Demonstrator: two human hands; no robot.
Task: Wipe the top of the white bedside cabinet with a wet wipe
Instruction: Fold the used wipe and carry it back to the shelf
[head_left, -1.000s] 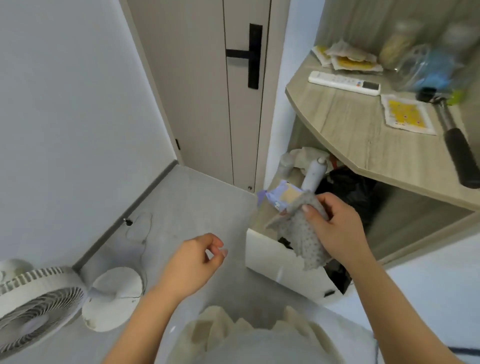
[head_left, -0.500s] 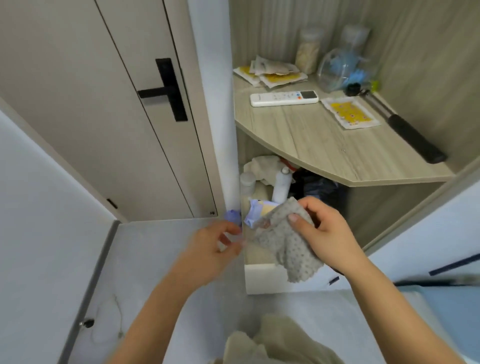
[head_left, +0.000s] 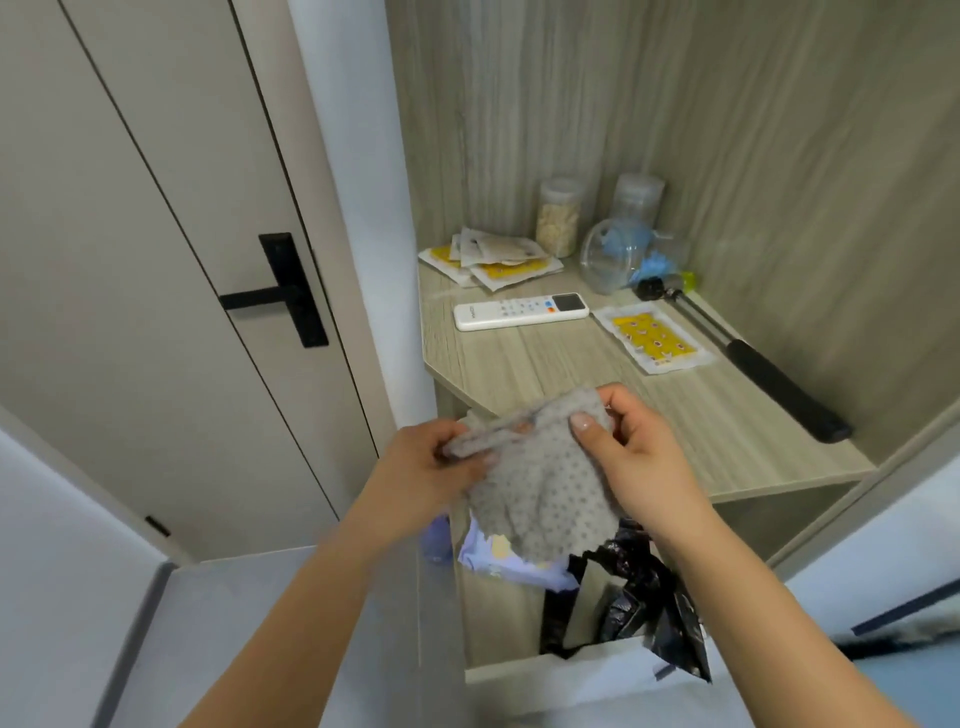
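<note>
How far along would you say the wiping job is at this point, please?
Done: the wipe is out and held. In hand: left hand and right hand are spreading it above the open drawer. Left: all wiping; the remote and packets lie on the shelf.

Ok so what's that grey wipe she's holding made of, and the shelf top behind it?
The wipe looks like soft nonwoven fabric: grey, dotted texture, limp and creased between both hands. The shelf top looks like matte wood-grain laminate, judging by its even streaked pattern; real wood can't be ruled out.
</note>
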